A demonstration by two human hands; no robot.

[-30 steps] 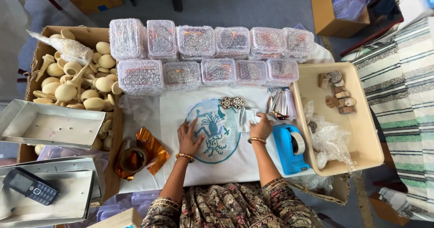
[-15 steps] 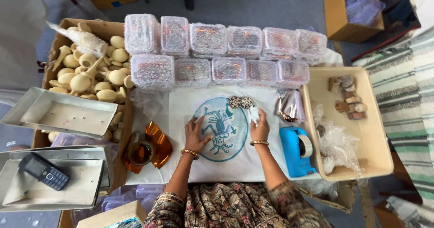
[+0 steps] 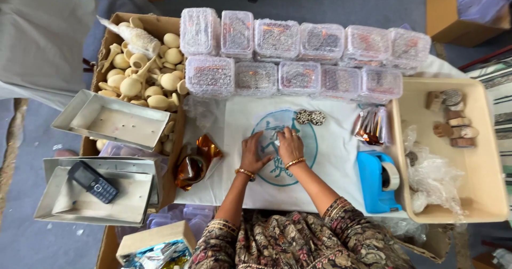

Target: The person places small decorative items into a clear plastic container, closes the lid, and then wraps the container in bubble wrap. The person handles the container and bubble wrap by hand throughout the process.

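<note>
Both hands have drawn together since a second ago, when they lay at opposite edges of the round blue design: now the left hand and the right hand meet near its middle, fingers bent down, tips almost touching over something small and pale on the white cloth. Each grip looks pressed down on that small piece rather than spread, though it is too small and too hidden to say whether it is pinched or only held flat. The blue design lies at the centre of the desk, straight in front of the person, probably so both hands reach it equally. Just above it sit two round patterned discs, side by side and within easy reach. Twelve clear lidded boxes of small pieces stand in two rows at the far edge, six behind and six in front, where their contents show through. On the right, a blue tape dispenser lies beside a bundle of shiny foil strips and a beige tray holding about six small wooden blocks and crumpled plastic. On the left, a cardboard box is heaped with pale wooden shapes, two metal trays lean below it, and one mobile phone rests in the lower one.
</note>
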